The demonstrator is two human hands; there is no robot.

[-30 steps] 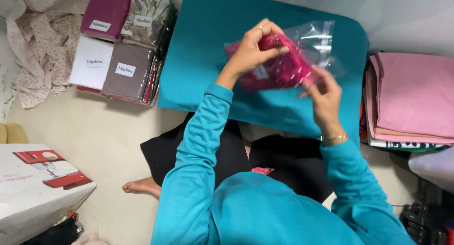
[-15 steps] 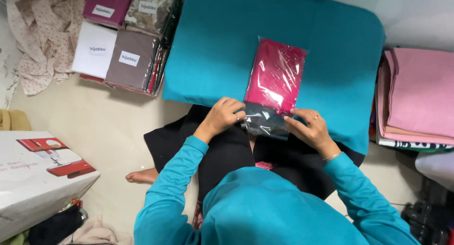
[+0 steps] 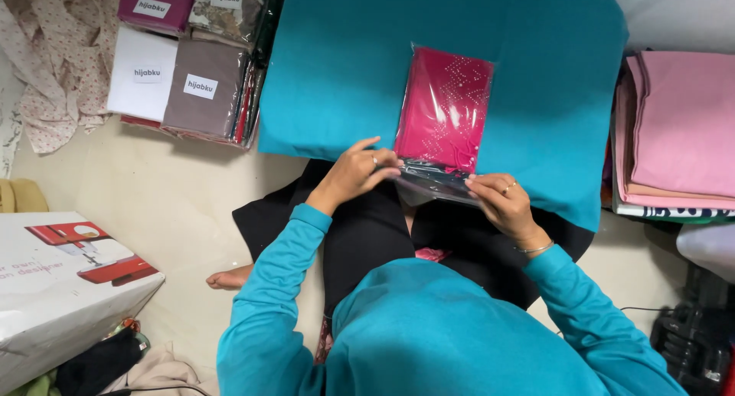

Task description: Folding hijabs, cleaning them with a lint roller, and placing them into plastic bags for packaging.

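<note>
At the near end of a clear plastic bag (image 3: 438,180), the fingers (image 3: 383,169) of the left hand (image 3: 354,172) are pressed together on the bag's left corner, thumb raised above them, pinching the open flap. The right hand (image 3: 501,202) mirrors it at the right corner, its fingers (image 3: 481,188) curled and closed on the same flap, a ring on one finger and a thin bracelet at the wrist. Between the two hands the empty end of the bag shows dark against the black clothing underneath.

Inside the bag lies a folded pink cloth (image 3: 447,107) with a dotted pattern of small pale stones, filling the far part of the bag. The bag rests flat on a teal cushion (image 3: 337,67), which serves as the surface and sits across the person's lap, with its near edge just under the hands. Both sleeves are teal, like the head covering seen from above.

To the left of the cushion, on the floor, stands a stack of packed cloths (image 3: 187,67) in maroon, white, brown and patterned wrappers, each with a small white label. Further left lies a loose floral fabric (image 3: 53,74). A white cardboard box (image 3: 57,289) with a picture of a red sewing machine sits at the lower left. To the right of the cushion is a pile of folded pink fabric (image 3: 681,128).
</note>
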